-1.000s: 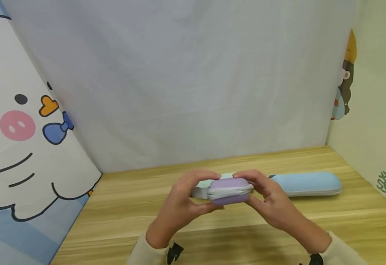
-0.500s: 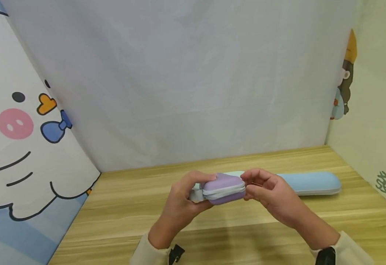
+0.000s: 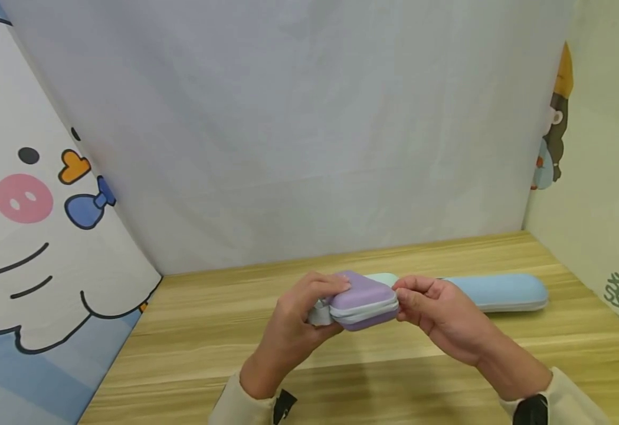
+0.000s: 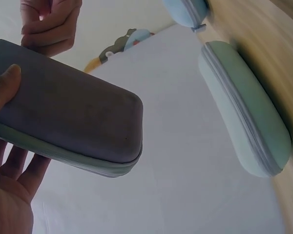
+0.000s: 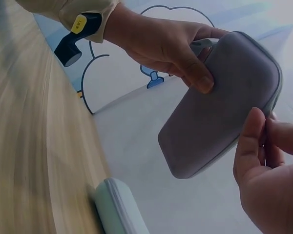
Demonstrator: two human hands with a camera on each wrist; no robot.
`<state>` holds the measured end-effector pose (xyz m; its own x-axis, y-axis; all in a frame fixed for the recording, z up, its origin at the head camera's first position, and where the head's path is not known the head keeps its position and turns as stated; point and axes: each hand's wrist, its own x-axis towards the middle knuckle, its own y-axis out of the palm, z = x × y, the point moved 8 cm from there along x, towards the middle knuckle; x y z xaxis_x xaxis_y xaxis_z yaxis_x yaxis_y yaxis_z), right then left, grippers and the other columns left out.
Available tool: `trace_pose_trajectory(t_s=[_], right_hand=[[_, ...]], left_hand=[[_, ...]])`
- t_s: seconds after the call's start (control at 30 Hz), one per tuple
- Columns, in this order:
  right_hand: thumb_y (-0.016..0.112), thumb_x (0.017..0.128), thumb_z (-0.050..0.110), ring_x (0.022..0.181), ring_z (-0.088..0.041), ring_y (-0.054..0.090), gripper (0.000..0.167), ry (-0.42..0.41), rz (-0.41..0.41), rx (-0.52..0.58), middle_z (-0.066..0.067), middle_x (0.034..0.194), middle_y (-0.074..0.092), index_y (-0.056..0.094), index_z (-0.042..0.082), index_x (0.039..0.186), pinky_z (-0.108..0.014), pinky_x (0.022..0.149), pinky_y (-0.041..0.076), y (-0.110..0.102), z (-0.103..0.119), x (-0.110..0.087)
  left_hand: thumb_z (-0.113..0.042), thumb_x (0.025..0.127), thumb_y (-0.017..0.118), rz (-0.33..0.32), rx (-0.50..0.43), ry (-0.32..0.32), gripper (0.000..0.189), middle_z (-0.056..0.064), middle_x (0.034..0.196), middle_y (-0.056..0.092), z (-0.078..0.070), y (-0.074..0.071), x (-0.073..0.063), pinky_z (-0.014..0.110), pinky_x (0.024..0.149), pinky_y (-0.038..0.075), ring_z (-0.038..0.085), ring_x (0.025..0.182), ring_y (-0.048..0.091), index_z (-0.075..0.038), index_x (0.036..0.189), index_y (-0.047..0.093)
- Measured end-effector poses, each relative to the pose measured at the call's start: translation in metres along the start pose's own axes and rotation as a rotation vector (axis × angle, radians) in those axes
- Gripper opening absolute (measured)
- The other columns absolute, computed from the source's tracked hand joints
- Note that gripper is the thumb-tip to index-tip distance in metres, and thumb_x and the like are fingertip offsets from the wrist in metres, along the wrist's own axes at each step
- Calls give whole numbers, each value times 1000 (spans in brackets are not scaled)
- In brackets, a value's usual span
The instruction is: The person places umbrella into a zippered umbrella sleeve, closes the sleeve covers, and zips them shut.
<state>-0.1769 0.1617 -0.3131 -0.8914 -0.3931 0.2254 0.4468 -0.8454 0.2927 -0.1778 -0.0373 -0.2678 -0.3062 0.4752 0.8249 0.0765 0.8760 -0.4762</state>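
Note:
A purple pencil case with a pale zip band is held up over the table, tilted so its end faces the head camera. My left hand grips it from the left, fingers on the top and thumb on the underside; a light fabric loop shows at its palm. At the case's right corner, my right hand pinches the zip's end between thumb and forefinger, covering the zipper pull. In the right wrist view, these fingertips sit right at the zip edge of the case.
Behind the hands, a mint green case lies on the wooden table. A light blue case lies to its right. White cloth rises at the back, with printed cartoon panels on both sides.
My right hand has let go of the case's right side and now pinches at its zip corner. The left hand keeps its grip, and the case has turned to show more of its top.

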Motion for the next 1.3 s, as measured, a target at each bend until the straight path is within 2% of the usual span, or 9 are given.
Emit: trace_pose_trajectory(t_s=[0.17, 0.37, 0.6, 0.73, 0.87, 1.0, 1.13, 1.2, 1.3], right_hand=[[55, 106, 2, 85, -11, 65, 17, -29, -70, -123, -1, 95, 68, 72, 4, 107, -27, 80, 57, -5, 10, -3], [68, 100, 5, 80, -17, 69, 11, -66, -177, -448, -10, 91, 70, 70, -6, 101, -33, 77, 60, -1, 29, -8], [74, 94, 0, 73, -21, 69, 2, -231, -241, -649, -14, 86, 72, 75, 0, 95, -31, 70, 60, 27, 49, -17], [75, 91, -5, 70, -17, 69, 10, -301, -296, -708, -8, 85, 73, 76, 5, 93, -29, 66, 59, 39, 52, -18], [78, 85, -10, 73, -13, 68, 21, -433, -309, -856, 1, 89, 73, 77, 10, 92, -26, 67, 59, 59, 52, -20], [83, 77, -14, 75, -7, 65, 32, -553, -354, -1018, 9, 88, 72, 78, 15, 89, -18, 66, 56, 72, 54, -21], [85, 73, -14, 73, -6, 63, 31, -709, -340, -1169, 7, 86, 71, 77, 12, 86, -14, 63, 51, 87, 52, -22], [84, 75, -12, 72, -7, 61, 26, -783, -316, -1229, 4, 86, 70, 75, 11, 85, -13, 62, 50, 94, 49, -23], [84, 74, -9, 71, -8, 61, 24, -817, -287, -1259, 4, 87, 69, 75, 10, 86, -14, 63, 49, 98, 44, -23]], left_hand=[[9, 67, 93, 28, 165, 42, 71, 8, 120, 66, -3, 2, 0, 37, 98, 55, 29, 113, 67, -12, 127, 62], [4, 71, 92, 53, 352, 64, 64, 6, 120, 65, -1, 4, 1, 34, 99, 54, 26, 114, 66, -11, 125, 63], [1, 75, 91, 45, 415, 51, 55, 6, 121, 66, -3, 6, 5, 34, 100, 53, 26, 114, 66, -10, 123, 66], [-3, 79, 90, 37, 473, 24, 47, 4, 118, 67, -5, 9, 8, 33, 97, 54, 24, 111, 66, -12, 120, 69], [-11, 81, 90, 54, 540, -12, 39, 1, 112, 69, -7, 17, 11, 34, 89, 58, 22, 102, 69, -16, 115, 72], [-16, 79, 92, 35, 614, -43, 35, -3, 103, 70, -9, 21, 13, 35, 77, 61, 20, 91, 71, -20, 110, 75], [-18, 80, 92, 33, 689, -20, 31, -3, 98, 70, -13, 25, 15, 33, 73, 60, 19, 83, 70, -21, 107, 76], [-14, 81, 91, 48, 709, -8, 30, -3, 98, 70, -14, 27, 16, 31, 70, 59, 19, 82, 69, -21, 106, 76], [-10, 80, 90, 59, 723, 3, 32, -3, 99, 69, -12, 28, 13, 30, 69, 59, 18, 83, 68, -20, 106, 75]])
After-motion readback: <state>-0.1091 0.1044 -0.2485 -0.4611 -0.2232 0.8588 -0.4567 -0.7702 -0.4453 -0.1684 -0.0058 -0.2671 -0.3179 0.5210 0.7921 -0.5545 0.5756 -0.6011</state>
